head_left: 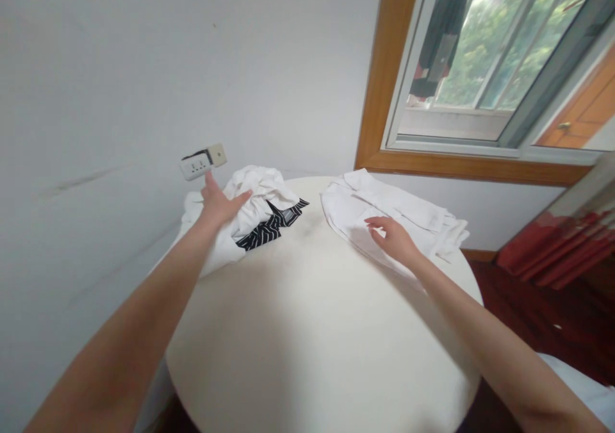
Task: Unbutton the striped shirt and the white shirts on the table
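At the left back of the round table lies a rumpled heap of white clothes [259,183]. A black cloth with white stripes [264,231] pokes out from under its right side. My left hand [221,202] is over the heap, thumb and fingers spread; whether it touches the cloth I cannot tell. To the right, folded white garments [389,205] lie flat in a low stack. My right hand [391,237] hovers over or rests on the stack's near side, fingers a little bent and apart, with nothing in them.
The round white table [307,330] stands against a white wall with a power socket [196,165] just behind the heap. A wood-framed window [375,100] is at the back right. Red and white curtains [557,247] hang at the right above a dark red floor.
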Demonstrator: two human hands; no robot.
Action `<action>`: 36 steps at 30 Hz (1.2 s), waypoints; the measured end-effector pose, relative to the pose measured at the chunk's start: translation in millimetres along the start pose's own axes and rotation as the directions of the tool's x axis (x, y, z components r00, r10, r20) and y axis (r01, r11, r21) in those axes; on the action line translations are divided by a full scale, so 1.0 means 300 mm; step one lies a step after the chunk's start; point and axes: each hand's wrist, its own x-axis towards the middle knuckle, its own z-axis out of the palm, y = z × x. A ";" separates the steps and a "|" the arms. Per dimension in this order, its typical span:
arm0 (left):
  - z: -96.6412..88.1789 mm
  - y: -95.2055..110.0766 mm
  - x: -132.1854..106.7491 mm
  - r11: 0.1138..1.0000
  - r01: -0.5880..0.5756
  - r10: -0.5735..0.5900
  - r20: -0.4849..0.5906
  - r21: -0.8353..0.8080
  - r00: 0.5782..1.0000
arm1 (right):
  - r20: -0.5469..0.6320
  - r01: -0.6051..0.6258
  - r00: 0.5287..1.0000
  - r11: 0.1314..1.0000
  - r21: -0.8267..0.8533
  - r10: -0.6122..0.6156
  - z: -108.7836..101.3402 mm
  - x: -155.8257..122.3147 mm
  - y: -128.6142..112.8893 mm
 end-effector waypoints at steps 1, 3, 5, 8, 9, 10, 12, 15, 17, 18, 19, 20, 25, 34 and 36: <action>0.002 0.024 -0.018 0.998 -0.005 0.008 -0.053 0.065 0.999 | -0.009 0.000 1.000 0.986 -0.165 -0.002 -0.014 0.037 0.038; 0.017 0.063 -0.053 0.979 -0.075 0.095 -0.099 0.188 0.990 | -0.032 -0.076 0.997 0.914 -0.398 0.069 -0.028 0.105 0.111; 0.051 0.072 -0.078 0.967 -0.070 0.075 -0.012 0.245 0.997 | -0.054 -0.161 0.987 0.852 -0.499 0.154 -0.026 0.163 0.174; 0.116 0.030 -0.089 0.960 0.077 -0.134 0.203 0.269 0.970 | -0.052 -0.260 0.960 0.804 -0.534 0.276 -0.010 0.220 0.248; 0.133 0.008 -0.084 0.953 0.102 -0.176 0.247 0.285 0.953 | -0.043 -0.289 0.948 0.793 -0.536 0.316 -0.004 0.231 0.267; 0.145 -0.014 -0.077 0.946 0.111 -0.197 0.270 0.304 0.942 | -0.036 -0.313 0.936 0.782 -0.539 0.349 0.000 0.238 0.284; 0.154 -0.057 -0.053 0.937 0.121 -0.221 0.288 0.327 0.932 | -0.025 -0.328 0.925 0.765 -0.555 0.379 0.006 0.245 0.312; 0.138 -0.112 -0.012 0.935 0.190 -0.289 0.334 0.298 0.897 | -0.012 -0.329 0.919 0.748 -0.576 0.395 0.005 0.252 0.338; 0.118 -0.140 0.011 0.942 0.233 -0.313 0.373 0.243 0.873 | -0.033 -0.384 0.898 0.745 -0.546 0.439 -0.006 0.264 0.344; 0.108 -0.149 0.020 0.950 0.236 -0.299 0.388 0.203 0.872 | -0.056 -0.423 0.885 0.747 -0.514 0.462 -0.016 0.273 0.344; 0.097 -0.153 0.026 0.963 0.220 -0.264 0.400 0.154 0.877 | -0.080 -0.455 0.874 0.750 -0.480 0.479 -0.029 0.285 0.342; 0.085 -0.150 0.029 0.976 0.190 -0.217 0.405 0.107 0.888 | -0.103 -0.474 0.870 0.758 -0.448 0.483 -0.045 0.297 0.336; 0.002 -0.027 -0.006 0.991 0.045 -0.074 0.239 0.125 0.968 | -0.255 -0.318 0.936 0.892 -0.321 0.242 -0.164 0.343 0.261; 0.002 0.334 -0.200 0.886 -0.463 0.456 0.143 0.018 0.878 | -0.329 0.106 0.941 0.993 0.060 -0.080 -0.347 0.271 -0.041; 0.048 0.397 -0.241 0.850 -0.517 0.527 0.194 -0.100 0.828 | -0.278 0.143 0.958 0.954 0.262 -0.067 -0.354 0.240 -0.116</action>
